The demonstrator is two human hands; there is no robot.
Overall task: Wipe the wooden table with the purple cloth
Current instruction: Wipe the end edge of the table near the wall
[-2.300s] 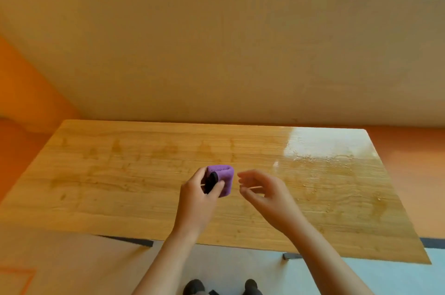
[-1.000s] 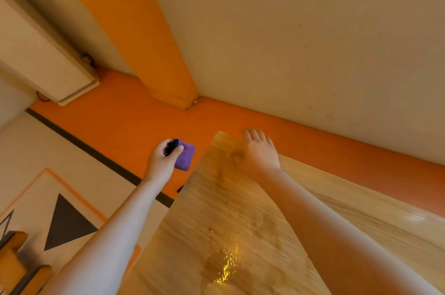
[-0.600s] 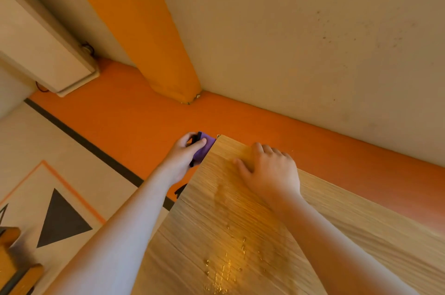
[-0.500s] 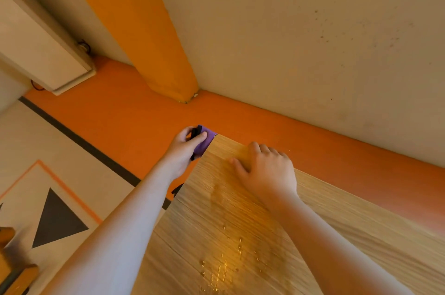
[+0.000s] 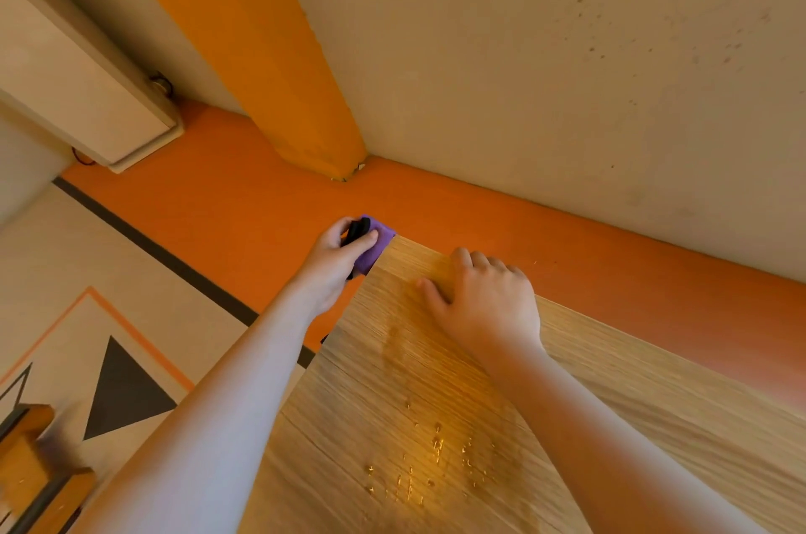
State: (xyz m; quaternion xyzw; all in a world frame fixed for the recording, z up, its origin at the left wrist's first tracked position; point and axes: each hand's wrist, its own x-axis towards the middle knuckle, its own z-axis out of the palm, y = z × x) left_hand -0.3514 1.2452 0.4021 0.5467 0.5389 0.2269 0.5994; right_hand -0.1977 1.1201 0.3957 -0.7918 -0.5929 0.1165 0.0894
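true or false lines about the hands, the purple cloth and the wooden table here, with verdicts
1. The left hand grips the folded purple cloth at the corner of the light wooden table. True.
2. The right hand holds the cloth too. False: it rests on the tabletop, holding nothing.
3. Small wet droplets glisten on the table. True.
4. The cloth lies spread flat mid-table. False: it is bunched in the left hand at the edge.

Beige wall (image 5: 523,53), orange pillar (image 5: 261,53) — orange floor band (image 5: 218,219), black stripe (image 5: 152,245), dark triangle (image 5: 122,394).
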